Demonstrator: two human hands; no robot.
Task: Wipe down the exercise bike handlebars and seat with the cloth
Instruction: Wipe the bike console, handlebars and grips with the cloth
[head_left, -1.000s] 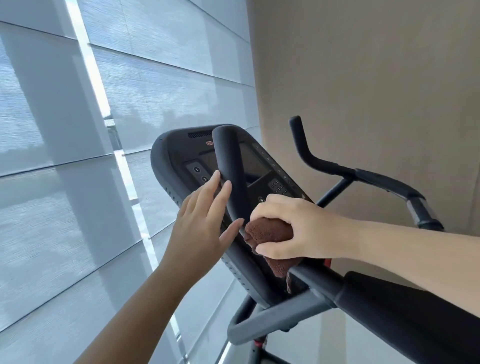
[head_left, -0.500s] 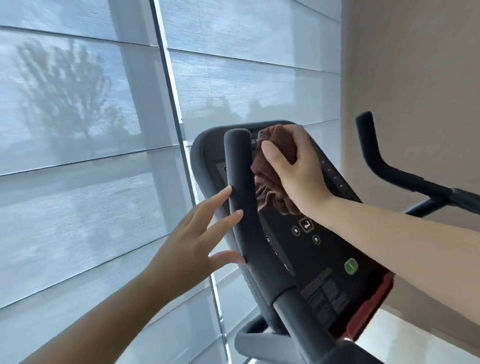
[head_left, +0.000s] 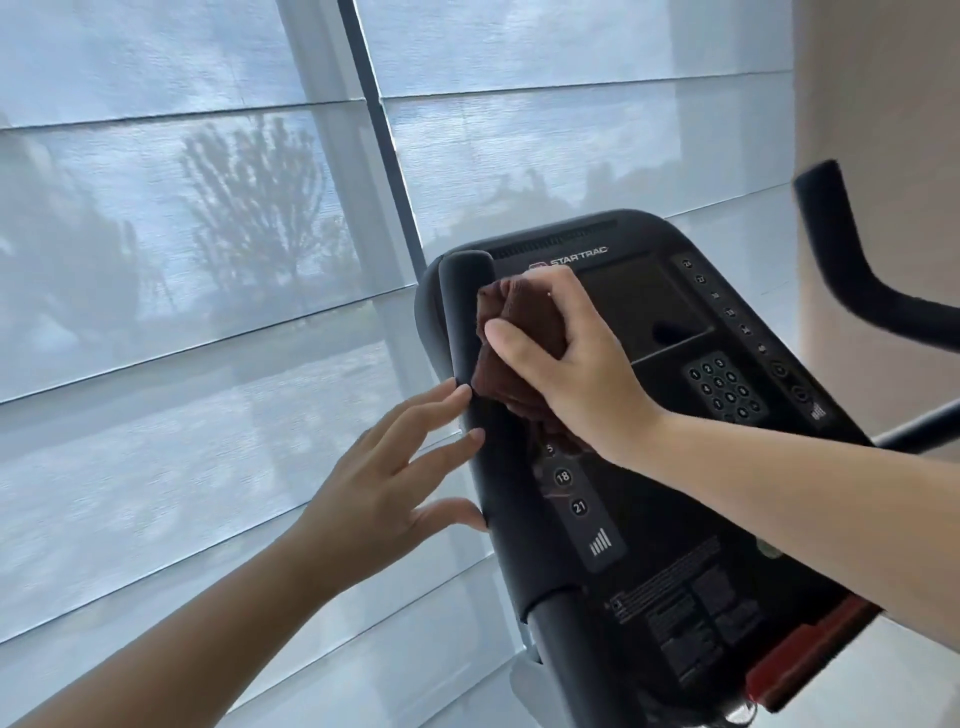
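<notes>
Near the centre of the frame, the right hand is gripping the brown cloth against the left handlebar, just below its top end. This bar is running long from upper centre down to lower right, so the wipe is probably going down along it, while the left hand is lying open, fingertips touching its left side.

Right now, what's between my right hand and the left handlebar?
In the head view, the bunched brown cloth lies between your right hand and the upright left handlebar, pressed against its side.
</notes>
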